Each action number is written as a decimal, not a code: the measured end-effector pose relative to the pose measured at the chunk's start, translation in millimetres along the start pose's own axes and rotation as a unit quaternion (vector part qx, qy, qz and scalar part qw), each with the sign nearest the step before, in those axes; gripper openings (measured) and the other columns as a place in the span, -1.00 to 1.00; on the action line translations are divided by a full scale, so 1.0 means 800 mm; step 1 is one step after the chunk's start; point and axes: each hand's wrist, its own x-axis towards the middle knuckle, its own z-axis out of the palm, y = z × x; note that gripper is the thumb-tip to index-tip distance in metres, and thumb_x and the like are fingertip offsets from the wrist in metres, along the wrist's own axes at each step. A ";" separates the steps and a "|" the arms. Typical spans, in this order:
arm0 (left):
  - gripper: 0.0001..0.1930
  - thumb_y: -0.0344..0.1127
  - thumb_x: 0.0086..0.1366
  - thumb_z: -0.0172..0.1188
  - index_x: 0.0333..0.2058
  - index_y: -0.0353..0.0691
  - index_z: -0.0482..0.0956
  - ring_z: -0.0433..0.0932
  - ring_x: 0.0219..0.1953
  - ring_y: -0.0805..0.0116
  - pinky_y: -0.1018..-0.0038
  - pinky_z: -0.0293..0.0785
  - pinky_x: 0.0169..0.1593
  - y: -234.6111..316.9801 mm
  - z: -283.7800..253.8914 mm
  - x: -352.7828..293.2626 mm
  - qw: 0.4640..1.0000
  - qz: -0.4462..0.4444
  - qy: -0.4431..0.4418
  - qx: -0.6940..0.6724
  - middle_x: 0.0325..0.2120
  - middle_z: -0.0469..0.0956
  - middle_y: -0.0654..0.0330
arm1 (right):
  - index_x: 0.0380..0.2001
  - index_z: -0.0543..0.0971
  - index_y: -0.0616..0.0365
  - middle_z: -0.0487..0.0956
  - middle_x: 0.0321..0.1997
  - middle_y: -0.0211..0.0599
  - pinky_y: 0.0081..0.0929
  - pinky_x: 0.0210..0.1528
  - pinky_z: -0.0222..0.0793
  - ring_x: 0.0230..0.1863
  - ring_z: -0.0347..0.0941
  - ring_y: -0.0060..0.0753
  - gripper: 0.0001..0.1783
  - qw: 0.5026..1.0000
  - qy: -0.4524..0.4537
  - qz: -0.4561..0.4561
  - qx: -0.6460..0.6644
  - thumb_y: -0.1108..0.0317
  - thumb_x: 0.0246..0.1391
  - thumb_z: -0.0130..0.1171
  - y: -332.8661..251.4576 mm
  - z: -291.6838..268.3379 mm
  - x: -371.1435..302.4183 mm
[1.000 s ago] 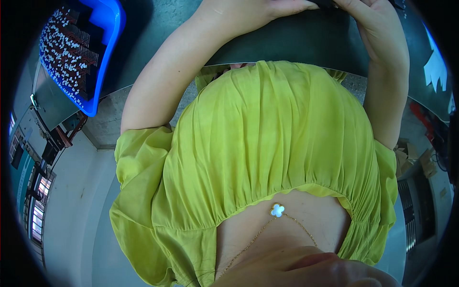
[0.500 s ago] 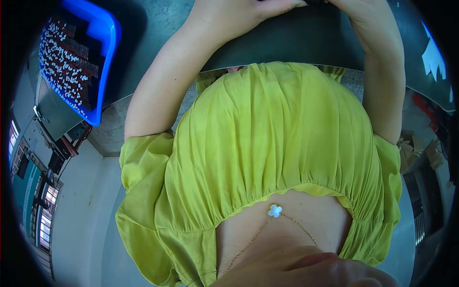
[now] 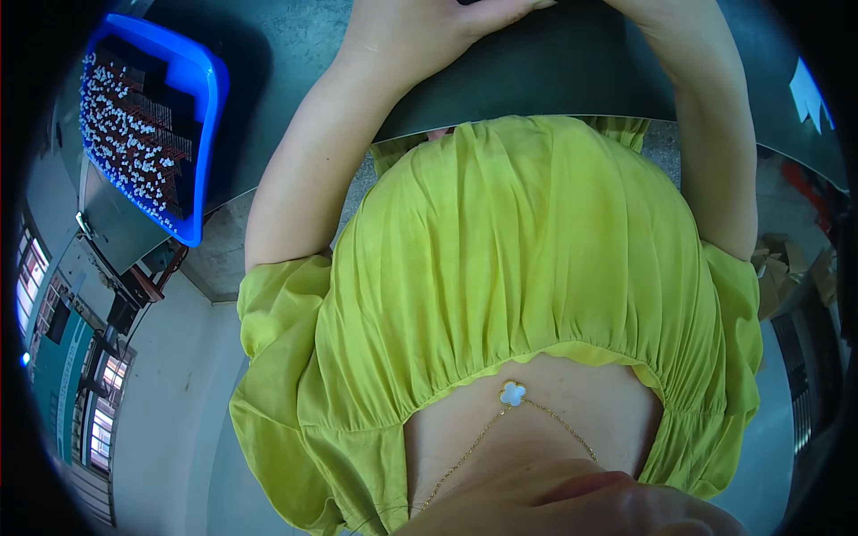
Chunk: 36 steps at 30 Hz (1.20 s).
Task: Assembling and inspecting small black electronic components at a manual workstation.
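Note:
At the top edge, my left hand (image 3: 416, 31) rests over the dark green tabletop (image 3: 536, 76). Its thumb stretches toward the right, while the other fingers lie beyond the picture, so what it holds is hidden. Only the wrist side of my right hand (image 3: 636, 7) shows, right of the left thumb; the frame cuts off its fingers. Both forearms reach up over the table edge. Off to the left of my left arm stands a blue plastic bin (image 3: 212, 107), holding many small white-tipped parts (image 3: 130, 134) in dark brown rows.
The curved table edge runs just in front of my yellow-green top (image 3: 518, 250). Pale paper-like pieces (image 3: 807, 94) lie at the far right of the table. Cardboard boxes (image 3: 779, 268) sit lower down at the right. A pale wall (image 3: 165, 384) and windows are at the left.
The view has shifted slightly, so the bin sits a little lower and further right in it. Both hands sit higher in the picture, and a dark bit between them has left view.

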 end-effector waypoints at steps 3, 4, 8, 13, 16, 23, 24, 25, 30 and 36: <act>-0.62 -0.31 0.01 0.55 -0.14 -0.16 0.72 0.66 -0.17 0.11 0.33 0.58 -0.09 -0.001 0.000 -0.001 1.000 -0.001 -0.001 0.024 -0.22 0.71 0.11 | -0.32 0.62 0.29 0.64 -0.30 -0.45 -0.73 -0.26 0.44 -0.33 0.49 -0.74 -0.85 0.999 0.007 -0.046 -0.013 0.42 0.21 0.35 0.009 0.004 0.002; -0.62 -0.31 0.01 0.55 -0.14 -0.16 0.72 0.66 -0.17 0.11 0.33 0.58 -0.09 0.000 0.001 0.000 1.000 0.000 -0.001 0.024 -0.22 0.71 0.11 | -0.33 0.60 0.29 0.63 -0.30 -0.47 -0.73 -0.26 0.44 -0.33 0.48 -0.75 -0.85 0.997 0.009 -0.077 -0.019 0.42 0.21 0.35 0.013 0.004 0.002; -0.62 -0.30 0.02 0.55 -0.14 -0.16 0.72 0.66 -0.16 0.11 0.32 0.59 -0.08 0.000 -0.002 -0.001 1.000 0.003 0.000 0.028 -0.23 0.71 0.13 | -0.33 0.58 0.27 0.60 -0.33 -0.50 -0.71 -0.27 0.42 -0.35 0.46 -0.75 -0.87 0.996 0.004 -0.088 -0.010 0.46 0.19 0.34 0.015 0.009 -0.001; -0.62 -0.29 0.04 0.54 -0.13 -0.17 0.72 0.66 -0.15 0.09 0.31 0.60 -0.05 -0.005 0.002 -0.001 1.000 0.025 0.014 0.004 -0.22 0.71 0.10 | -0.17 0.59 0.22 0.58 -0.36 -0.44 -0.68 -0.29 0.36 -0.36 0.42 -0.73 -0.83 0.924 0.090 -0.236 -0.287 0.55 0.15 0.29 -0.002 0.028 -0.019; -0.62 -0.29 0.05 0.54 -0.13 -0.18 0.72 0.66 -0.15 0.06 0.30 0.60 -0.04 0.001 -0.001 0.000 1.000 0.000 0.005 0.000 -0.19 0.70 0.07 | -0.03 0.60 0.21 0.59 -0.37 -0.45 -0.67 -0.23 0.38 -0.33 0.45 -0.68 -0.69 0.972 0.074 -0.191 -0.120 0.56 0.14 0.29 0.008 0.021 -0.013; -0.59 -0.29 0.07 0.52 -0.09 -0.19 0.68 0.63 -0.14 0.02 0.27 0.58 -0.04 0.001 0.000 0.001 1.000 -0.008 -0.012 -0.008 -0.18 0.66 0.02 | 0.04 0.57 0.27 0.56 0.05 -0.16 -0.44 0.07 0.48 -0.04 0.54 -0.36 -0.53 0.908 -0.033 -0.335 -0.249 0.56 0.01 0.38 0.028 -0.027 0.004; -0.59 -0.28 0.08 0.51 -0.07 -0.18 0.67 0.62 -0.13 0.01 0.27 0.57 -0.04 0.003 -0.003 -0.001 0.999 -0.030 -0.036 -0.014 -0.19 0.65 0.02 | 0.00 0.58 0.30 0.59 0.01 -0.13 -0.39 0.05 0.49 -0.04 0.56 -0.25 -0.52 0.891 -0.041 -0.319 -0.321 0.54 -0.05 0.43 0.015 -0.024 -0.003; -0.58 -0.28 0.08 0.50 -0.06 -0.18 0.66 0.60 -0.12 0.01 0.25 0.55 -0.03 -0.004 0.001 -0.003 1.000 0.009 -0.010 -0.020 -0.21 0.64 0.03 | -0.03 0.60 0.30 0.60 -0.03 -0.13 -0.39 0.04 0.49 -0.06 0.57 -0.22 -0.54 0.876 -0.041 -0.346 -0.335 0.53 -0.07 0.43 0.017 -0.026 0.001; -0.61 -0.30 0.08 0.50 -0.09 -0.18 0.66 0.59 -0.11 0.00 0.24 0.54 -0.01 -0.006 0.002 -0.001 0.999 0.008 0.002 -0.037 -0.21 0.64 0.03 | -0.10 0.63 0.32 0.63 -0.13 -0.20 -0.45 -0.01 0.48 -0.11 0.58 -0.31 -0.65 0.893 -0.022 -0.297 -0.338 0.53 -0.01 0.41 0.008 -0.019 -0.006; -0.64 -0.32 0.08 0.48 -0.12 -0.21 0.67 0.60 -0.10 -0.01 0.22 0.53 0.00 -0.007 0.003 -0.002 0.998 0.016 0.010 -0.058 -0.21 0.63 0.02 | -0.09 0.63 0.35 0.63 -0.15 -0.36 -0.62 -0.05 0.44 -0.13 0.53 -0.63 -0.78 0.984 -0.060 -0.130 -0.106 0.51 0.21 0.29 0.015 -0.020 -0.002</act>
